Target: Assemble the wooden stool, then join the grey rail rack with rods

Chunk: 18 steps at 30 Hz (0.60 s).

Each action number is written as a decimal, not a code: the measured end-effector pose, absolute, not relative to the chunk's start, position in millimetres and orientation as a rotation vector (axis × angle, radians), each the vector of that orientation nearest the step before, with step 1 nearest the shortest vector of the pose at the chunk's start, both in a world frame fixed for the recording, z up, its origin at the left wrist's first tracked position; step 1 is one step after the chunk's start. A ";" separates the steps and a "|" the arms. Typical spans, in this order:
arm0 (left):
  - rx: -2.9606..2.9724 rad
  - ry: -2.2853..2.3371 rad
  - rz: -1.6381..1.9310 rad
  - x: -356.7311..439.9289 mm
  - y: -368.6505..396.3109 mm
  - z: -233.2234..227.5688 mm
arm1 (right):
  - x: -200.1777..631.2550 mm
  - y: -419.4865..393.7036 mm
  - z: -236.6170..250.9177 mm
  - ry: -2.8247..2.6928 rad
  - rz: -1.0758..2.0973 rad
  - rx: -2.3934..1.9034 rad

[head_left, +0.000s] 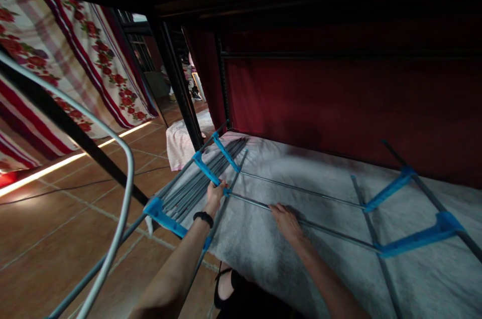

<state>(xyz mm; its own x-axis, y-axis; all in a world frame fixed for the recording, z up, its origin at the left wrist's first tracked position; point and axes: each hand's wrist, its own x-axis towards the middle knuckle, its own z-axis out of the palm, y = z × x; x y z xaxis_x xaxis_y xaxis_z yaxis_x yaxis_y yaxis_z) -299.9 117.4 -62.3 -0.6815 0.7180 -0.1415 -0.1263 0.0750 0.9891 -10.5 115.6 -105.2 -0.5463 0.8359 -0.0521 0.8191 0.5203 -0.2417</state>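
A frame of grey tubes joined by blue plastic connectors lies across a pale cloth. My left hand (214, 198), with a black wristband, closes around the inner end of one blue connector (205, 168), where it meets a tube. Farther right, my right hand (285, 221) has its fingers over a thin grey crossbar (248, 201) and grips it. That crossbar runs to another blue connector (419, 240) on the right side. A second crossbar (301, 188) lies behind, parallel to it. Beneath the left connectors rests a bundle of loose grey tubes (194, 191).
The pale cloth (256, 244) covers a low platform under a dark overhead structure. Dark red fabric (339, 103) hangs behind it. A dark post (181, 83) stands at the left. A pale curved tube (128, 183) crosses the near left, above the tiled floor (75, 223).
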 end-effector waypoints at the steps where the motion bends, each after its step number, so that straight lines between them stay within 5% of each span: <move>1: 0.604 1.717 1.672 -300.2 117.8 -63.1 | -10.3 115.9 -106.0 -2.683 0.364 -1.459; 18: 0.823 1.972 1.402 -298.6 126.6 -84.0 | -14.5 114.1 -102.2 -2.710 0.276 -1.465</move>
